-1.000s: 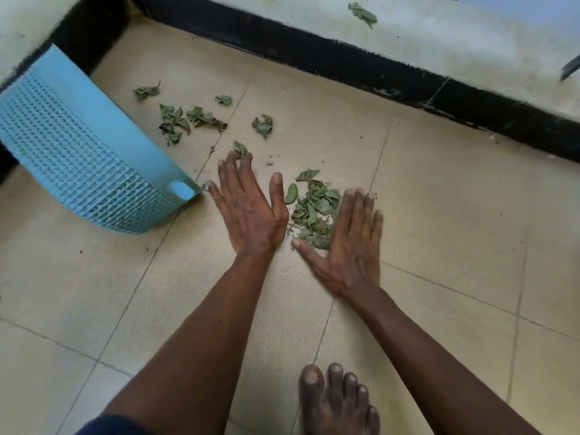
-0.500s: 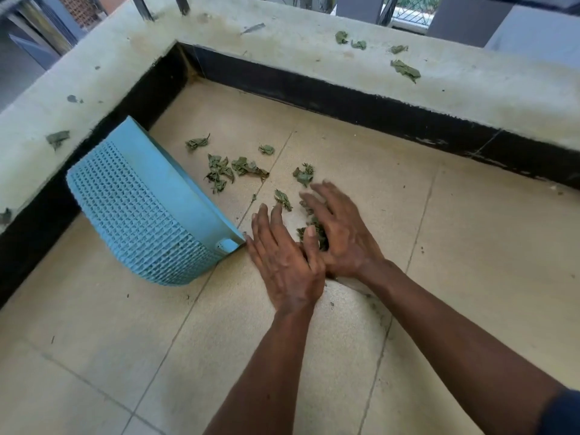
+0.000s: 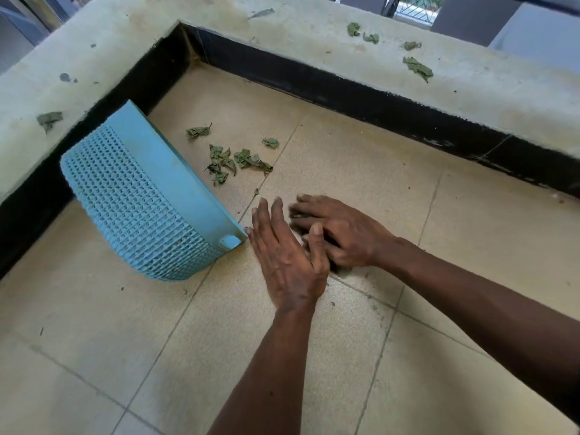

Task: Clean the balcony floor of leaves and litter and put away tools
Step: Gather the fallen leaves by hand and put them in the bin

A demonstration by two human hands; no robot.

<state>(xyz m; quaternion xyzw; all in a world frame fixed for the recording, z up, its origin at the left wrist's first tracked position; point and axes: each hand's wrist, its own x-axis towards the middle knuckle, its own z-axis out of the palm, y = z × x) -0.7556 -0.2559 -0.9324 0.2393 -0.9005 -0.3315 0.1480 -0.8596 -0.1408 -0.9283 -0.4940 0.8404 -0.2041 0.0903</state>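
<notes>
Head view: left hand (image 3: 288,265) flat, right hand (image 3: 342,233) spread over crumpled green leaves (image 3: 341,270).
Keep palms low and tight, then lift into the blue lattice plastic basket (image 3: 141,211).

I see a light blue basket (image 3: 135,208), its curved wall an openwork lattice and its rim band plain. Just right of the basket, dull green leaves (image 3: 226,161) lie on a beige floor (image 3: 345,171) crossed by darker grout lines. Behind the basket runs a black band (image 3: 345,92) under a pale grey, dark-specked ledge (image 3: 314,48).
</notes>
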